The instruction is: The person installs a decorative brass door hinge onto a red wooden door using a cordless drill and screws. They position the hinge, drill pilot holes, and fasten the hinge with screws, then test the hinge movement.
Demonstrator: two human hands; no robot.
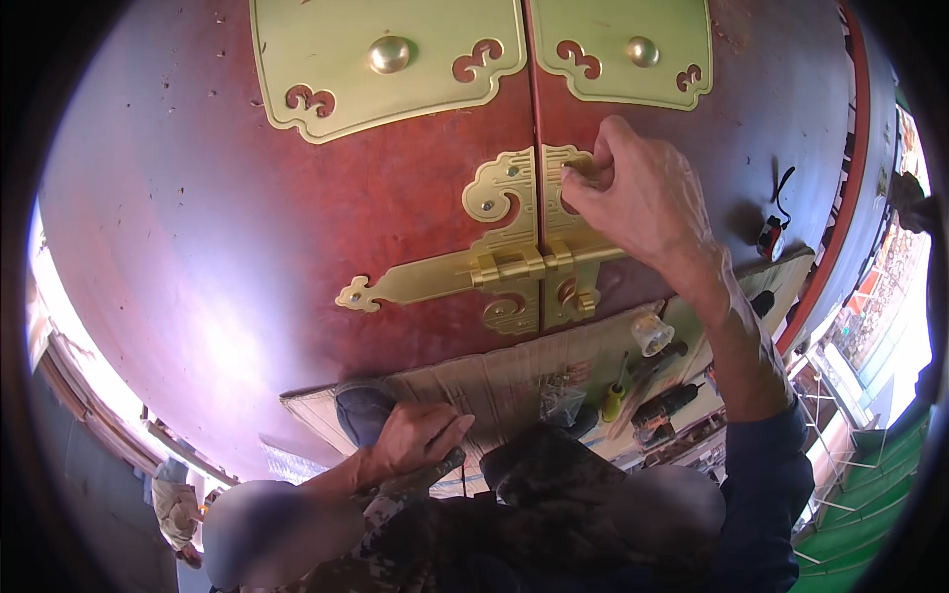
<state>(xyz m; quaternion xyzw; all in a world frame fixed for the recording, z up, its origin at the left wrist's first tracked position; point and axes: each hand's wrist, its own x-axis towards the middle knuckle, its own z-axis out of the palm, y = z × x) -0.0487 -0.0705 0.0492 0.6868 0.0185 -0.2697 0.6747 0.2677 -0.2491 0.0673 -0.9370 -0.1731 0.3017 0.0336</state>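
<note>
The right hand (638, 193) is raised against a dark red lacquered door (247, 217), at the seam where its two leaves meet. Its grip is narrow: thumb and forefinger are pinched on a small brass-coloured part (578, 166), too small to identify, held against the upper right lobe of the brass latch plate (514, 237). This plate straddles the seam at mid height; a horizontal brass bar (435, 277) crosses it and ends in a scrolled tip toward the left. Above it, two large brass corner plates (386, 59) lie one on each side of the seam, each carrying a round brass knob (389, 53). The left hand (415, 435) is low in the view, well apart from the right hand, resting on the near edge of a sheet of cardboard (484, 381) that serves as the desk. Its fingers are curled closed around a dark object that is mostly hidden; what it is cannot be told. On the cardboard, below the right forearm, lie a clear plastic cup (651, 333), a screwdriver with a yellow-green handle (615, 398), a small clear bag of hardware (561, 400) and a dark power tool (667, 403). A small black and red device with a cord (771, 235) rests against the door to the right of the right wrist. Another person (176, 504) stands far below at lower left.
</note>
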